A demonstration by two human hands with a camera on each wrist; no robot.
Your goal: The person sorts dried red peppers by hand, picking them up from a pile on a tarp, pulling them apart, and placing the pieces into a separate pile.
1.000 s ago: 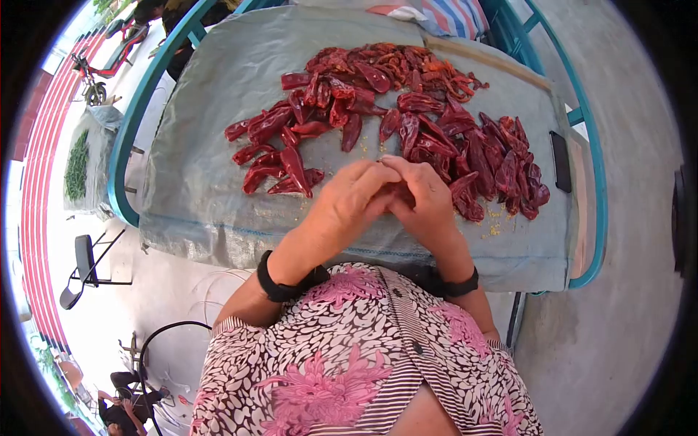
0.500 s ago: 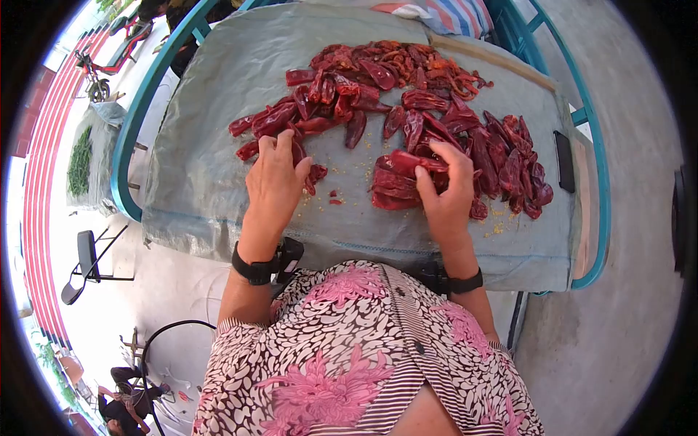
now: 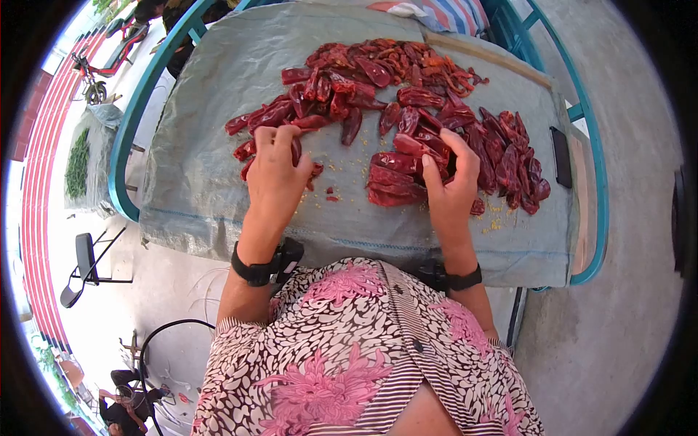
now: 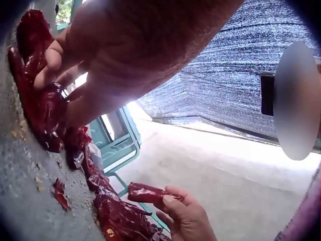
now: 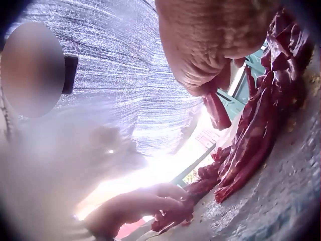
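My left hand is over the small group of dried red peppers at the left of the grey sheet. Its bent fingers and thumb are around a dried red pepper in the left wrist view. My right hand pinches another dried red pepper between thumb and fingers, its blunt end pointing out leftward. Below that hand lies a bunch of flattened peppers, side by side. A larger pepper heap is to its right.
Darker, shrivelled peppers spread across the back of the sheet. Yellow seeds and small red scraps are scattered about. A black phone lies near the right edge. Teal rails border the sheet, and a striped bag sits behind.
One second ago both hands were together at the middle front. They parted, the left to the left peppers and the right above the bunch; since then the left fingers have bent more.
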